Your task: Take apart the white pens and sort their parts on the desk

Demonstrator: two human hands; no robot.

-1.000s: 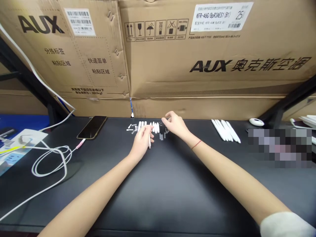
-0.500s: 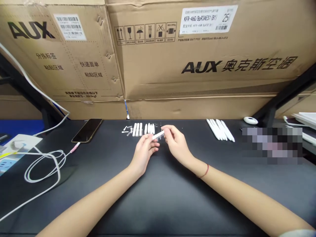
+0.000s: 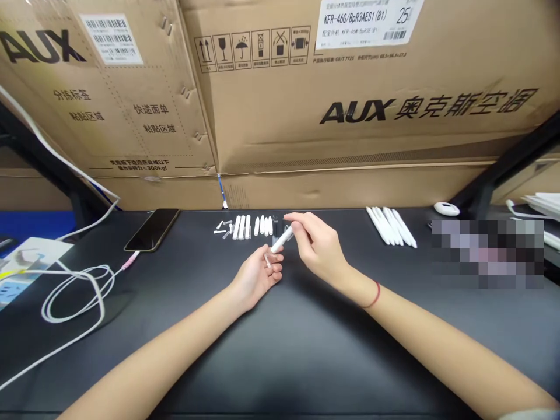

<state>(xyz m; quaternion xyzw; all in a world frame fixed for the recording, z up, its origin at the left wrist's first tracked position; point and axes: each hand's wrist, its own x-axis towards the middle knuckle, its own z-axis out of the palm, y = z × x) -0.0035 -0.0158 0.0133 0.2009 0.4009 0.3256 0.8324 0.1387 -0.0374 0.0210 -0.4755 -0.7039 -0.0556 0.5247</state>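
Observation:
My right hand (image 3: 318, 242) grips a white pen barrel (image 3: 282, 238) between thumb and fingers, tilted with its lower end toward my left hand. My left hand (image 3: 259, 274), palm turned up and fingers curled, holds a small clear-and-white pen part (image 3: 268, 260) by the barrel's lower end. Whether the two pieces touch is hard to make out. Just beyond my hands lie several white tubes (image 3: 242, 227), pointed white pen tips (image 3: 263, 226) and small clear and white pieces (image 3: 223, 228). Tiny dark bits (image 3: 275, 219) sit beside them.
Several whole white pens (image 3: 391, 227) lie at the back right, near a white oval case (image 3: 447, 209). A phone (image 3: 153, 230) with a coiled white cable (image 3: 74, 318) is on the left. Large cardboard boxes (image 3: 271, 128) stand along the back of the black table (image 3: 280, 356).
My right hand has drawn the barrel up and tilted it more steeply. My left hand has let go of the barrel and turned palm up, with the small part now showing in its fingers.

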